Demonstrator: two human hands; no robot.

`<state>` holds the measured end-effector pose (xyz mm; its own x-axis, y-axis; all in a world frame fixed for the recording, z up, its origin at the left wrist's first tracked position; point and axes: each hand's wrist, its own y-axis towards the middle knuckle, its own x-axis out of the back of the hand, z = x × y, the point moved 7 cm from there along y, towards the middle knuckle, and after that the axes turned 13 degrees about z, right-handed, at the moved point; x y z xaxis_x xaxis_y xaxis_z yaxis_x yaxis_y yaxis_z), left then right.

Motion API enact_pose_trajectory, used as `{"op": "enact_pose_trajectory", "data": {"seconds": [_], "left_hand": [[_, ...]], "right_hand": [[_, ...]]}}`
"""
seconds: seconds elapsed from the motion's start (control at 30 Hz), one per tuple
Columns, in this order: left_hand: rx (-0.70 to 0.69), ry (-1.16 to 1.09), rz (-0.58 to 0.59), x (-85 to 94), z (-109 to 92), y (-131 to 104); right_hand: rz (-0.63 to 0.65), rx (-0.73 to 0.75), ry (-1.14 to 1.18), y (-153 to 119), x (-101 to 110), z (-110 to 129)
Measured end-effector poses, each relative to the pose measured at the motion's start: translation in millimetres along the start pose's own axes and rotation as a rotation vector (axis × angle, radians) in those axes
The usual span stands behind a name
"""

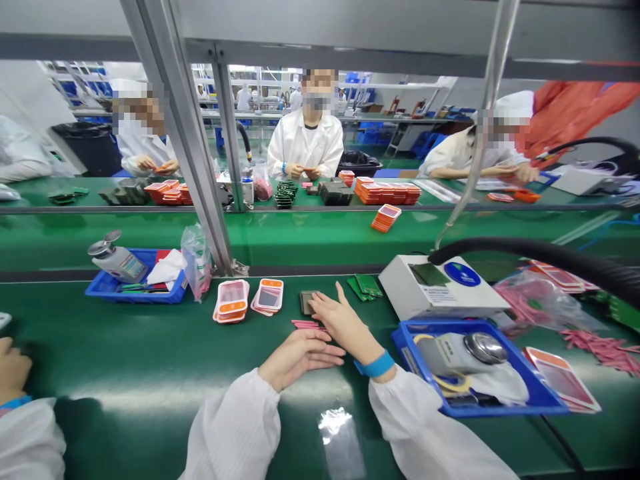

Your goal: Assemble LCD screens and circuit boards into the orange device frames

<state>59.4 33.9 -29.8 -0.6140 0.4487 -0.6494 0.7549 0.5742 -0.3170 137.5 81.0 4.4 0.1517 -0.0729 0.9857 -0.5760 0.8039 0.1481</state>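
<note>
From the head camera, we look down on a green tabletop (150, 380), where a person's two bare hands meet near the middle. The left hand (301, 353) is held flat with its fingers stretched toward the right wrist, gripping nothing that we can see. The right hand (345, 323), above a blue wristband (376, 365), has its fingers spread apart, the tips at the edge of a dark square piece (305, 302) lying on the tabletop; whether they touch it, we cannot tell. Just below that piece, we find a few pink strips (304, 324), partly hidden by the hands. Green boards (367, 287) lie beyond the right hand, and to the left of the dark piece we see two small stacks of orange-and-white frames (231, 301). Farther left, a blue tray (145, 298) carries a metal-capped bottle (124, 263) and a white cloth (167, 267). At right, we make out a white box (400, 283) with a blue oval label and, nearer us, a second tray (440, 326) with a grey bottle (447, 353). A clear plastic bag (343, 443) lies between the forearms. A neighbour's hand (13, 370) shows at the left edge. Across from us, three people in white coats (305, 143) sit at another work surface (300, 200).
</note>
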Motion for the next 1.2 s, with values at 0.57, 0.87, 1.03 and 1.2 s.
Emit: {"op": "enact_pose_trajectory", "data": {"seconds": [0.57, 0.87, 1.03, 1.2], "left_hand": [[-0.023, -0.016, -0.021, -7.5, -10.1, -10.3], [-0.009, -0.011, -0.139, 8.0, -9.5, -3.4], [-0.018, 0.0, -0.152, 8.5, -12.2, -4.6], [-0.03, -0.014, -0.169, 9.9, -12.2, -3.5]], "right_hand": [[-0.276, 0.155, -0.221, -7.2, -4.3, 16.7], [-0.39, 0.184, -0.107, -25.3, 13.3, 13.8], [-0.457, 0.188, -0.049, -27.9, 18.7, 12.0], [-0.446, 0.218, -0.004, -25.8, 13.3, 12.1]]}}
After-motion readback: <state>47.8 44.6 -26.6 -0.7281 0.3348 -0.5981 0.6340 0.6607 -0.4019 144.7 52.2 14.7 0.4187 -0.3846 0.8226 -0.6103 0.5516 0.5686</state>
